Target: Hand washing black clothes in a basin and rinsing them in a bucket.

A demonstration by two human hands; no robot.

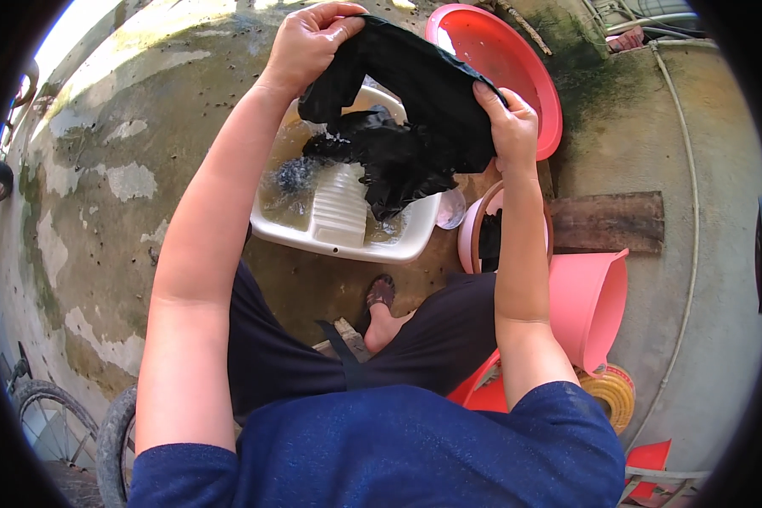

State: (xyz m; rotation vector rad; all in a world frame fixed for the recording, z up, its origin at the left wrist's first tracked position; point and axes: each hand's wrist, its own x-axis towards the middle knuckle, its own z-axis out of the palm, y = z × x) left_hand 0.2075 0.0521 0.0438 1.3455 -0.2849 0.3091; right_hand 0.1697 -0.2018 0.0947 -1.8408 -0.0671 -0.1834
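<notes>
A wet black garment [427,102] is stretched by its upper edge between my two raised hands. My left hand [315,41] pinches one end of that edge, thumb against fingers. At the other end, lower and to the right, my right hand [510,125] grips it with the thumb on top. The garment's lower part hangs bunched over a white washtub [300,239] with a built-in ribbed washboard [340,203]. Murky water lies in the tub. A dark, suds-covered patch [296,174] shows left of the ribs; I cannot make out what it is.
A large red basin [554,110] stands beyond my right hand. Right of the tub are a small clear bowl [451,209], a pink bucket [468,241] with black cloth inside, a wooden plank [622,222], another pink bucket [605,309] and a yellow coil [615,398]. Bicycle wheels [114,453] are lower left.
</notes>
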